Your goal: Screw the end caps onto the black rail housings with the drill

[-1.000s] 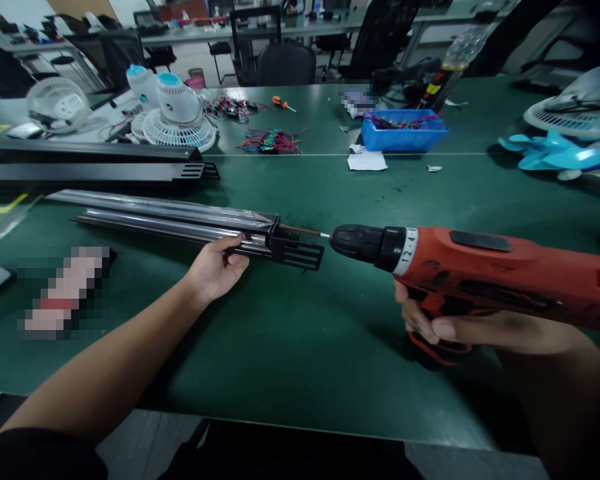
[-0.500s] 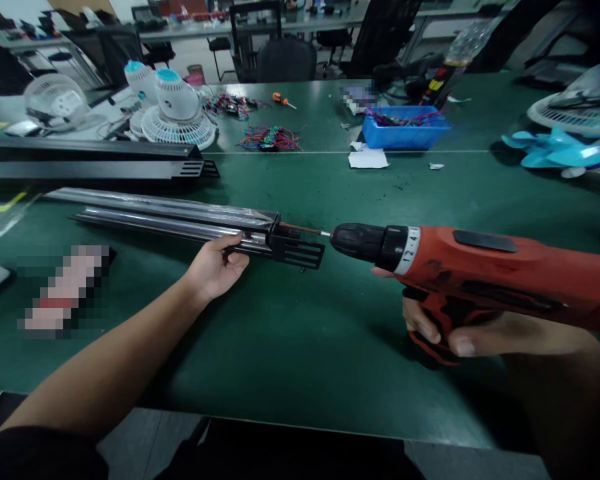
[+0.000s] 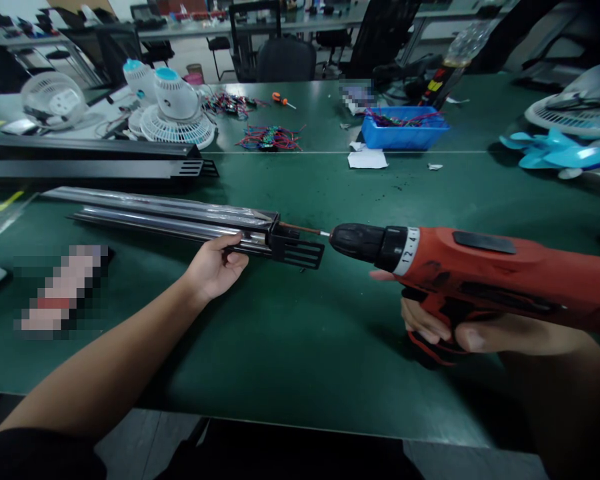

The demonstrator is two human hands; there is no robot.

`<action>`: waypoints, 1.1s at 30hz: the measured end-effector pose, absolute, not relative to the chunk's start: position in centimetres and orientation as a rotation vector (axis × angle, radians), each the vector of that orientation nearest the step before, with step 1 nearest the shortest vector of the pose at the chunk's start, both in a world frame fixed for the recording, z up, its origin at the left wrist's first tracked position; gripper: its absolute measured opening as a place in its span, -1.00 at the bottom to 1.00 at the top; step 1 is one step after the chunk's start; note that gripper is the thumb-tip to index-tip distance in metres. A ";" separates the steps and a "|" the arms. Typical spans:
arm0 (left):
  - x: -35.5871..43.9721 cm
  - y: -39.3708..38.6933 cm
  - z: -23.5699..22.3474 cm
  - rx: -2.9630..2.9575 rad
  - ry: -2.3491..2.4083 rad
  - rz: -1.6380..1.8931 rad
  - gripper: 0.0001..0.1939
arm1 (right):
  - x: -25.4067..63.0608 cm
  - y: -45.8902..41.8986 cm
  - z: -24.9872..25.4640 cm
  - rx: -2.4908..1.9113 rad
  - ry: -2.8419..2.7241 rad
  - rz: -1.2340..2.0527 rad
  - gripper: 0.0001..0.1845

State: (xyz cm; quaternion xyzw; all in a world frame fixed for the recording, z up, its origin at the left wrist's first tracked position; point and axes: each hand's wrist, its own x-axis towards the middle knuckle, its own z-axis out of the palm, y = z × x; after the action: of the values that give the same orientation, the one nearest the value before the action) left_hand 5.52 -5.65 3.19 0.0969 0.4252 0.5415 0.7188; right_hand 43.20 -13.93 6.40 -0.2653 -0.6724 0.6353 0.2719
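Observation:
My right hand (image 3: 440,330) is wrapped round the handle of a red and black cordless drill (image 3: 470,267), which points left. A long thin bit (image 3: 305,229) runs from its chuck to the near end of a long metal fixture (image 3: 180,220) with shiny, film-covered strips; the bit's tip is hidden there. My left hand (image 3: 219,268) grips the fixture close to that end, thumb on top and fingers curled underneath. A black slotted bracket (image 3: 297,252) sticks out from the fixture's end, below the bit.
Behind lies a second long black fixture (image 3: 90,167). White fans (image 3: 175,110), wired circuit boards (image 3: 270,137), an orange screwdriver (image 3: 283,100) and a blue bin (image 3: 405,130) stand farther back. Blue fan blades (image 3: 555,148) lie at right, a blurred-out flat object (image 3: 65,287) at left.
Hands, drill and fixture hold nearly the same place. The fingers of my right hand have shifted slightly on the drill's handle.

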 end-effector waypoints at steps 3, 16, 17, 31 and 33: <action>5.6 -5.7 3.2 0.212 0.946 1.202 -0.69 | 43.2 -14.0 6.2 -0.664 -1.713 1.770 -0.49; 5.5 -5.7 3.3 0.191 0.940 1.197 -0.71 | 43.4 -14.3 5.9 -0.774 -1.677 1.759 -0.65; 5.5 -5.7 3.2 0.189 0.937 1.192 -0.71 | 43.3 -14.3 6.0 -0.777 -1.672 1.752 -0.65; 5.6 -5.7 3.4 0.184 0.938 1.204 -0.70 | 43.1 -14.4 6.3 -0.807 -1.691 1.729 -0.65; 5.6 -5.8 3.5 0.184 0.945 1.205 -0.70 | 43.3 -14.5 6.2 -0.844 -1.682 1.735 -0.66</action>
State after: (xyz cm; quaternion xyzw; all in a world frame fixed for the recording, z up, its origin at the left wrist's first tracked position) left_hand 5.61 -5.77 3.48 0.0833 0.4269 0.5445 0.7172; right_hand 43.32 -14.48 6.21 -0.3157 -0.6296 0.6494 0.2868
